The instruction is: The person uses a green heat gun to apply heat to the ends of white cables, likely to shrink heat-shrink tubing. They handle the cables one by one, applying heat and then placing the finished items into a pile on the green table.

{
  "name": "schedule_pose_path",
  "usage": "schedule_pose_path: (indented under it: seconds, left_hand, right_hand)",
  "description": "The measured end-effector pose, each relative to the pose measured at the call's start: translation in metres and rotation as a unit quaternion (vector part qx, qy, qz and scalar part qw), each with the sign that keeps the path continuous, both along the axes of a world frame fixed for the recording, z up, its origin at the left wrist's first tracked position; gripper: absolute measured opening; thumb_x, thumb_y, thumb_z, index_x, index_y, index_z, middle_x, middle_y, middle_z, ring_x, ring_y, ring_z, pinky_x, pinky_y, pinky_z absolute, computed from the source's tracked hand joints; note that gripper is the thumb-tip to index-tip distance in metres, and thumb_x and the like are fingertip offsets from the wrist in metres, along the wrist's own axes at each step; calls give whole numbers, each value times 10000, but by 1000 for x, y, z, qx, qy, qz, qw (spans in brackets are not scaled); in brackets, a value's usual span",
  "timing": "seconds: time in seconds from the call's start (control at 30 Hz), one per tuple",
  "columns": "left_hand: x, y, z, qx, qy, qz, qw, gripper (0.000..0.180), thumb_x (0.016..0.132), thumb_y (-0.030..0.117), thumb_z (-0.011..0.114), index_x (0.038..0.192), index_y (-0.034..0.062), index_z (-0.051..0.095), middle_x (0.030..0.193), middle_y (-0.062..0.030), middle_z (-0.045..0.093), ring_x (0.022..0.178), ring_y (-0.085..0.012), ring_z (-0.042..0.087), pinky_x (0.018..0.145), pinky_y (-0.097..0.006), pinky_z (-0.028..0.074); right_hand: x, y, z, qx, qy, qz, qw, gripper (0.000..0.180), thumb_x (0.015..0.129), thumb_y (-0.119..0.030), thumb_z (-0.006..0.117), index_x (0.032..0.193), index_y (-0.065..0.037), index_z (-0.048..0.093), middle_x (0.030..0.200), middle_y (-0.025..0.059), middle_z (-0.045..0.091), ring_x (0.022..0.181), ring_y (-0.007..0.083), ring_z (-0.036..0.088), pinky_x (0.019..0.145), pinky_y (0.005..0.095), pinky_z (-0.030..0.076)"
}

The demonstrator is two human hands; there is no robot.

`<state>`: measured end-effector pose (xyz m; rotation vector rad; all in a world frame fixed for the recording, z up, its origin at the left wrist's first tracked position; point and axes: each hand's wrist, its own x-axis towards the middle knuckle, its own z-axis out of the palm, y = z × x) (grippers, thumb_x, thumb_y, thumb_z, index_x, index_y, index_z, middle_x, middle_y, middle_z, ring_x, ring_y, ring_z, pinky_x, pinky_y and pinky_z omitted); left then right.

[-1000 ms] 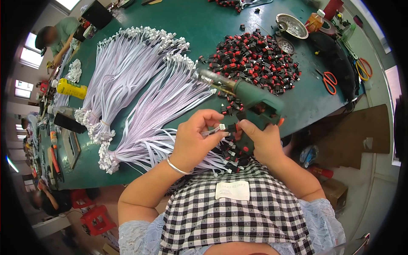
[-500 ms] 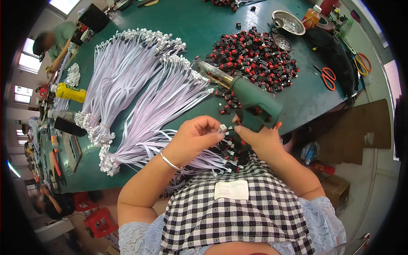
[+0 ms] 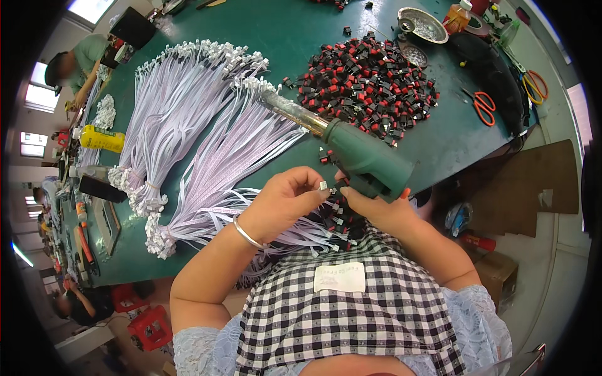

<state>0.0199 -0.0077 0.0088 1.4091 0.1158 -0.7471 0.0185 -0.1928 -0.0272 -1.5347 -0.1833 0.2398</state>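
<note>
My left hand (image 3: 285, 199), with a silver bangle at the wrist, is closed in a pinch on a small white connector (image 3: 323, 185). Just to its right, my right hand (image 3: 382, 210) is closed at the handle of a green heat gun (image 3: 367, 153), largely hidden beneath the gun's body. The gun's metal nozzle (image 3: 295, 113) points up and left, over the ends of a bundle of white flat cables (image 3: 235, 144). Below the hands, loose cable ends with black switches (image 3: 335, 216) lie against the checked apron (image 3: 338, 313).
A heap of red and black rocker switches (image 3: 370, 81) lies beyond the gun. Metal bowls (image 3: 423, 26) and orange-handled scissors (image 3: 483, 108) are at right. A second cable bundle (image 3: 169, 113) and a yellow bottle (image 3: 101, 138) lie left. A person (image 3: 84, 59) sits far left.
The heat gun has swung left and slightly down, its nozzle now over the cable ends. My left hand has shifted only slightly and still pinches the connector.
</note>
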Motion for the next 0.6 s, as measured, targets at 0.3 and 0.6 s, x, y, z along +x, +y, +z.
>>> schedule_pose_path:
  seconds: [0.3, 0.6]
  left_hand:
    - [2, -4, -8, -32, 4, 9, 999, 58, 775, 69, 560, 761, 68, 503, 855, -5, 521, 665, -59, 453, 589, -190, 398]
    - [3, -9, -9, -49, -8, 79, 996, 84, 761, 42, 554, 730, 67, 480, 789, -20, 517, 609, -80, 468, 563, -209, 410]
  right_hand:
    - [-1, 0, -4, 20, 14, 28, 999, 360, 709, -7, 590, 1052, -8, 480, 871, 36, 559, 794, 95, 539, 704, 245, 446]
    - [2, -19, 30, -217, -204, 20, 954, 287, 738, 2, 571, 1020, 15, 521, 842, 62, 607, 771, 146, 588, 689, 267, 476]
